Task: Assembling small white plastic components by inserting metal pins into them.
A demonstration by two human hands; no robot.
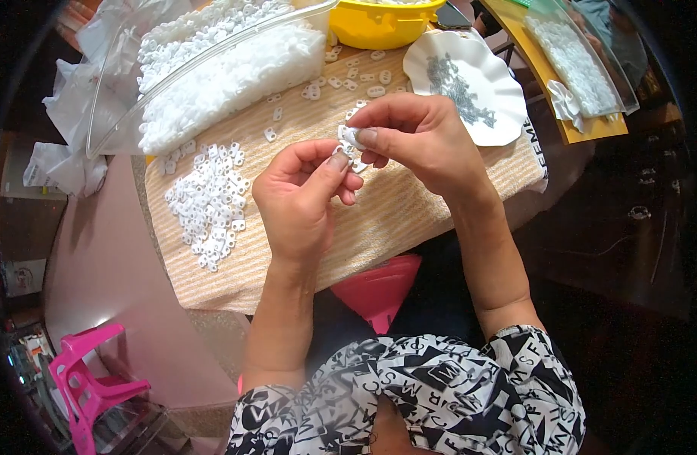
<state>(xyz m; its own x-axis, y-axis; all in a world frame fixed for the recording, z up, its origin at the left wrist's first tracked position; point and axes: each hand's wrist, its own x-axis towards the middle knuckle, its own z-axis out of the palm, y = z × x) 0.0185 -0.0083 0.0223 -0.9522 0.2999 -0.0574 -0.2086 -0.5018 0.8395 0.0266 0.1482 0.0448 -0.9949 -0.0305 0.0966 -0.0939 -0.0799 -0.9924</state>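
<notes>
Over the middle of the table my two hands meet, fingertips almost touching. My left hand [297, 193] pinches a small white plastic piece [343, 150] between thumb and forefinger. In a similar pinch, my right hand [436, 144] holds another small white piece [352, 137] against or just above it; whether the two are joined cannot be made out. A pile of flat white plastic pieces with holes [207, 201] lies left of my left hand. Beyond my hands, loose white pieces [310, 92] are scattered on the striped cloth [394, 212].
A clear tub [98, 125] heaped with white pieces stands at the far left, a yellow basin [383, 29] behind. Small grey pieces [458, 91] lie on a white wavy-edged plate [502, 83]. At right, a bag of white pieces [580, 68]; lower left, a pink stool [94, 379].
</notes>
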